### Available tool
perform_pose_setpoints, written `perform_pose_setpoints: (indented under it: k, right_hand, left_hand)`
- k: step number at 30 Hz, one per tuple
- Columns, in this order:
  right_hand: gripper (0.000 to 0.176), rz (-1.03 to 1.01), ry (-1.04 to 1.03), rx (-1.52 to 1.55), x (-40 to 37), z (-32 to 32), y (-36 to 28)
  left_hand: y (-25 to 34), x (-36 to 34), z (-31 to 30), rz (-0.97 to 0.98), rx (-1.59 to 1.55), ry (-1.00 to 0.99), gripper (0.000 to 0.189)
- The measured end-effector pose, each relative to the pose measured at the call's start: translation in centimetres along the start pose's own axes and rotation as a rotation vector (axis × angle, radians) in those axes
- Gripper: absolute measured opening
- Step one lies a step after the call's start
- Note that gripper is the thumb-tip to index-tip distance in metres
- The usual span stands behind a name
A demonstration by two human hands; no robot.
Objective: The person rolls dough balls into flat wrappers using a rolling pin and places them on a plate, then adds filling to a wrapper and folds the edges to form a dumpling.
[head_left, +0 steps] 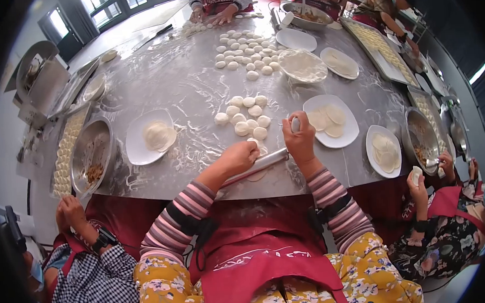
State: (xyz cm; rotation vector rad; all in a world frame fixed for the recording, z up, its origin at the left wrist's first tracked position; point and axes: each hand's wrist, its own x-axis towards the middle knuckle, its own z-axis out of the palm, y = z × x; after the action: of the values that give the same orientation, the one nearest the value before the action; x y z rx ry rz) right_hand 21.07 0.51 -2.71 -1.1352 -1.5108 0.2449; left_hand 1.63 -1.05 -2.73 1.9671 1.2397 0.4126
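Observation:
My right hand is wrapped around the grey handle of a metal dough roller, which lies slantwise near the table's front edge. Under the roller, a flat dough wrapper shows on the near side. My left hand is closed just beyond the roller, its fingertips against the dough; what they pinch is hidden. Beyond both hands sits a cluster of small dough rounds. To the right, a white plate bears several rolled wrappers; to the left, another white plate has a stack of wrappers.
More dough rounds lie farther back beside a bowl of flour. Filling bowls stand at both sides, near trays of dumplings. Co-workers sit left and right; others work across the floured metal table.

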Motion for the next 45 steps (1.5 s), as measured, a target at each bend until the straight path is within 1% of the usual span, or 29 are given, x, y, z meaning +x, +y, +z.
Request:
perform_pose_setpoints:
  k: [1, 2, 4, 5, 7, 8, 9, 10, 11, 12, 13, 14, 16, 18, 20, 22, 23, 25, 29, 31, 32, 34, 35, 36, 38, 40, 41, 43, 45]
  right_hand:
    - [0.019, 0.004, 0.005, -0.006, -0.3, -0.4, -0.1]
    - [0.019, -0.002, 0.015, -0.019, -0.9, -0.9, -0.2]
    - [0.020, -0.007, 0.015, -0.043, -2.4, -2.4, -0.9]
    - [0.020, -0.026, 0.028, -0.072, -3.6, -3.5, -1.6]
    - [0.021, -0.046, 0.032, -0.098, -5.3, -5.1, -2.8]
    - [0.021, 0.017, 0.025, -0.053, -6.0, -5.6, -3.2]
    - [0.021, 0.081, 0.021, -0.008, -6.4, -5.7, -3.3]
    - [0.021, 0.084, 0.022, -0.006, -6.2, -5.5, -3.1]
    - [0.021, 0.027, 0.045, -0.049, -5.5, -4.9, -2.7]
    - [0.020, -0.030, 0.071, -0.091, -4.6, -4.2, -2.2]
    - [0.020, -0.028, 0.077, -0.086, -3.7, -3.3, -1.5]
    - [0.019, -0.036, 0.066, -0.092, -2.7, -2.2, -0.7]
    - [0.019, -0.042, 0.070, -0.103, -1.2, -0.9, -0.3]
    - [0.018, -0.066, 0.080, -0.016, -0.2, -0.2, -0.5]
    - [0.019, -0.084, 0.092, -0.046, -0.9, -0.9, -0.6]
    - [0.020, -0.050, 0.060, -0.099, -3.0, -2.9, -1.4]
    - [0.020, -0.052, 0.050, -0.105, -4.2, -3.9, -2.1]
    - [0.021, 0.071, 0.031, -0.093, -6.0, -5.5, -3.6]
    - [0.020, 0.076, 0.056, -0.076, -5.5, -4.7, -3.4]
    - [0.020, -0.058, 0.115, -0.118, -3.1, -2.5, -1.3]
    - [0.020, -0.076, 0.101, -0.118, -1.7, -1.3, -0.6]
    - [0.021, -0.084, 0.101, -0.123, -0.2, 0.3, 0.1]
    - [0.021, -0.067, 0.069, -0.062, 0.3, 0.7, 0.3]
    - [0.021, -0.053, 0.033, 0.000, 0.6, 0.9, 0.4]
    - [0.021, -0.073, 0.056, 0.024, -0.5, -0.1, 0.3]
    - [0.021, -0.220, 0.036, -0.222, -2.8, -2.7, -0.1]
    - [0.021, -0.225, 0.020, -0.223, -4.0, -3.7, -1.1]
    - [0.022, 0.006, 0.017, -0.030, -5.5, -5.4, -3.1]
    - [0.022, -0.034, 0.025, -0.055, -4.9, -4.9, -2.5]
  left_hand:
    - [0.3, 0.1, -0.1, -0.007, 0.064, -0.020, 0.014]
    - [0.5, 0.2, -0.2, -0.002, 0.059, -0.024, 0.014]
    - [1.5, -0.3, -0.9, 0.007, 0.081, -0.118, 0.013]
    - [1.0, -0.3, -0.5, 0.008, 0.069, -0.120, 0.013]
    - [-0.2, -0.5, 0.0, 0.023, -0.028, 0.036, 0.015]
    - [-0.4, -0.8, 0.0, 0.019, -0.031, 0.036, 0.015]
    - [-0.5, -1.1, 0.0, -0.050, -0.159, -0.005, 0.014]
    - [-0.5, -1.4, 0.1, -0.117, -0.285, -0.047, 0.013]
    - [-0.5, -1.6, 0.3, -0.119, -0.281, -0.048, 0.013]
    - [-0.5, -1.8, 0.5, -0.053, -0.270, -0.015, 0.013]
    - [-0.5, -1.9, 0.6, 0.015, -0.258, 0.018, 0.013]
    - [-0.3, -1.8, 0.6, 0.014, -0.249, 0.014, 0.013]
    - [0.4, -1.1, 0.6, 0.001, 0.004, 0.093, 0.012]
    - [1.1, 0.0, 0.5, 0.004, 0.020, 0.071, 0.012]
    - [1.2, 0.3, 0.4, -0.001, 0.021, 0.052, 0.013]
    - [1.1, 0.3, 0.3, 0.016, 0.097, -0.038, 0.014]
    - [0.5, 0.2, 0.5, 0.016, 0.086, -0.036, 0.014]
    - [-0.9, -0.1, 0.9, 0.003, -0.071, 0.102, 0.014]
    - [-0.6, -1.2, 0.4, 0.015, -0.104, 0.037, 0.012]
    - [0.1, -1.3, 0.3, -0.010, -0.092, 0.043, 0.012]
    - [0.2, -1.1, 0.2, -0.012, -0.082, 0.042, 0.012]
    - [0.1, -0.3, 0.2, -0.058, 0.020, 0.113, 0.011]
    - [0.0, 0.0, 0.1, -0.097, 0.054, 0.133, 0.012]
    - [0.1, 0.1, -0.1, -0.094, 0.056, 0.132, 0.012]
    - [0.1, 0.1, -0.3, -0.090, 0.048, 0.118, 0.011]
    - [-0.4, 0.0, -0.5, -0.083, 0.014, 0.126, 0.011]
    - [-0.7, 0.0, -0.4, -0.070, -0.011, 0.126, 0.011]
    - [-1.1, 0.2, -0.4, -0.070, -0.041, 0.125, 0.011]
    - [-1.1, 0.3, -0.3, -0.059, -0.054, 0.122, 0.011]
